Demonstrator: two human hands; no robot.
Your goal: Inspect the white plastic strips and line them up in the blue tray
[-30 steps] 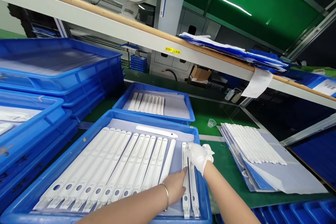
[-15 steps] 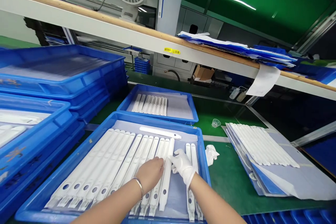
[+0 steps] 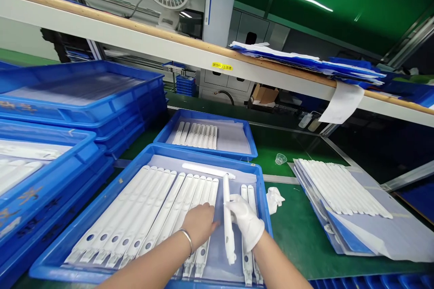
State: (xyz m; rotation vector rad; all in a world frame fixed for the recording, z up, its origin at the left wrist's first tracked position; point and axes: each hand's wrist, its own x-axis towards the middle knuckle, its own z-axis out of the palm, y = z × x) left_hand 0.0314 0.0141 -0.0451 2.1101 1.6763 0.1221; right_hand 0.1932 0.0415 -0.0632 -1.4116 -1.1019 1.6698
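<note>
My right hand [image 3: 247, 220], in a white glove, pinches a long white plastic strip [image 3: 227, 221] near its middle. The strip is tilted above the lined floor of the blue tray [image 3: 265, 207]. My left hand [image 3: 199, 222], bare and with a silver bangle at the wrist, hovers over the row of similar white strips [image 3: 135, 207]. Its thumb stands apart from the curled fingers, and nothing shows in it. Two more strips [image 3: 247, 239] lie partly behind my right hand and forearm. Another strip [image 3: 203, 170] lies crosswise along the tray's far side.
A second blue tray [image 3: 251, 142] with several strips sits behind. Stacked blue trays [image 3: 101, 119] rise on the left. To the right are a crumpled white cloth [image 3: 274, 199], a small clear cup [image 3: 280, 159] and strips on sheets [image 3: 342, 187]. A shelf edge [image 3: 190, 49] crosses above.
My right hand has lifted the strip off the end of the row and shifted it right, turning it slightly. My left hand has come away from that strip.
</note>
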